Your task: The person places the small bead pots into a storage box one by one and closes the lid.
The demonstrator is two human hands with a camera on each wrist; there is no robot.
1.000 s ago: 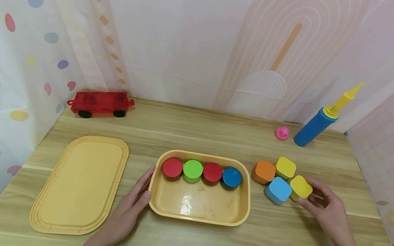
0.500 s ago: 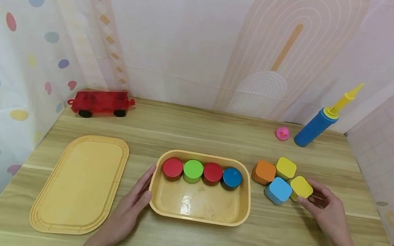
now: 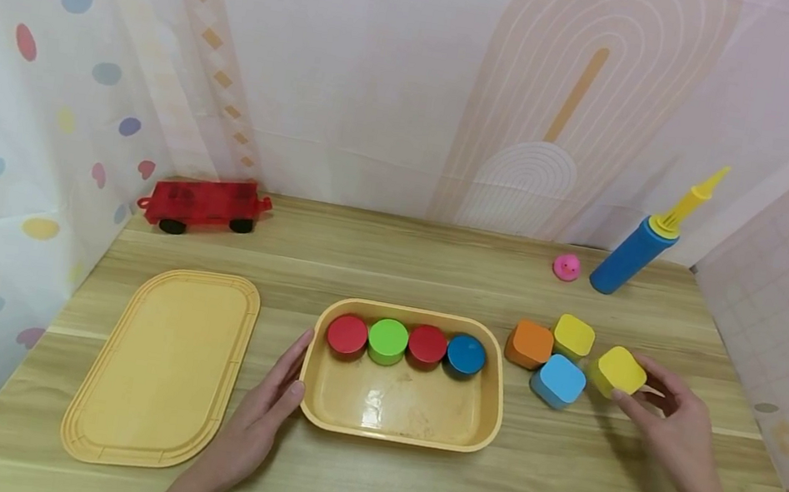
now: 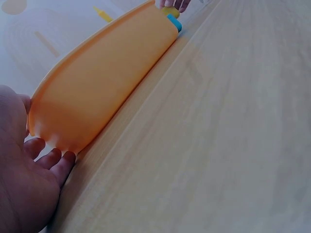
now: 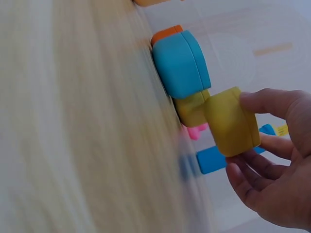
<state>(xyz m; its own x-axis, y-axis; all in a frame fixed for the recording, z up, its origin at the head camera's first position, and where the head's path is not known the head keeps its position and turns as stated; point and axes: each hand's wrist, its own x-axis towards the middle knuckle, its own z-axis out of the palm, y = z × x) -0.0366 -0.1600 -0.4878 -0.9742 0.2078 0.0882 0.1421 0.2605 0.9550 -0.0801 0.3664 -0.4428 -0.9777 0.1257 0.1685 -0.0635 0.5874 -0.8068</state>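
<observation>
A tan plastic bin (image 3: 395, 434) sits mid-table with several round pieces along its far side: red (image 3: 347, 335), green (image 3: 388, 341), red (image 3: 427, 346) and blue (image 3: 466, 355). Against its left end rests my left hand (image 3: 256, 420), fingertips and thumb touching the outer wall. My right hand (image 3: 676, 424) pinches a rounded yellow block (image 3: 621, 373) between thumb and fingers. In the right wrist view this block (image 5: 231, 121) is tilted and off the table. Left of it stand an orange block (image 3: 530, 343), a second yellow block (image 3: 574, 336) and a light blue block (image 3: 559, 380).
A tan lid-like tray (image 3: 161, 369) lies flat on the left. A red toy wagon (image 3: 203, 204) stands at the back left. At the back right are a pink toy duck (image 3: 566, 267) and a blue hand pump (image 3: 627, 258) with a yellow nozzle. A curtain backs the table.
My right hand has lifted the yellow block slightly and moved it right, apart from the other blocks. The left hand and the bin have stayed in place.
</observation>
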